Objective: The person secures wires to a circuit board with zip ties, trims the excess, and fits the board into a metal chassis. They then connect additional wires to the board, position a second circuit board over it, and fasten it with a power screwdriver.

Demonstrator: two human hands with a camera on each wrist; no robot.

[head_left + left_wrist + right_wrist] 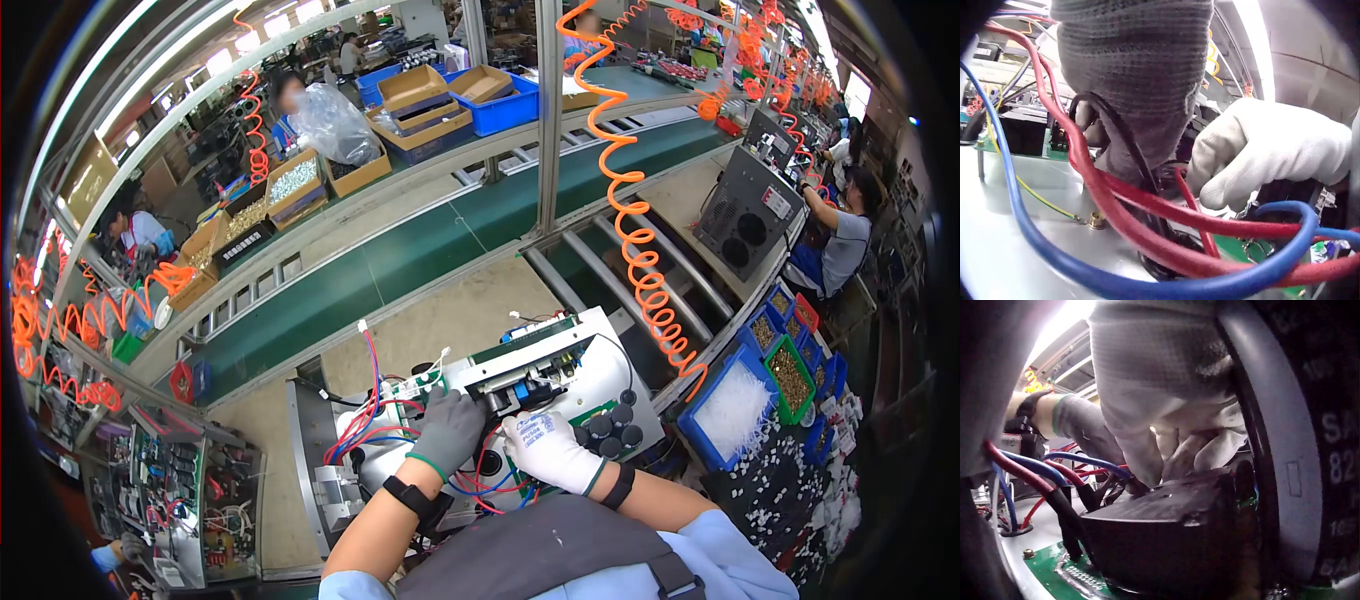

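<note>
My left hand (449, 430), in a grey glove, reaches into an opened white-panelled electronic unit (400, 462). Its fingers curl at a black cable (1124, 131) that loops out beside them. Close on its right is my right hand (548, 447), in a white glove, fingertips bent down behind a black block-shaped part (1154, 528) on a green circuit board (1054, 572). A red wire (1188, 197) runs right by those fingertips; I cannot tell whether they pinch it. Thick red wires and a blue wire (1013, 187) arch in front of the left hand.
Coiled orange air hoses (640, 240) hang over the bench. At right stand a blue bin of white ties (735, 410) and small trays of fasteners (790, 380). Another opened unit (185, 510) stands at left. A green conveyor (420, 245) runs behind, and people work farther off.
</note>
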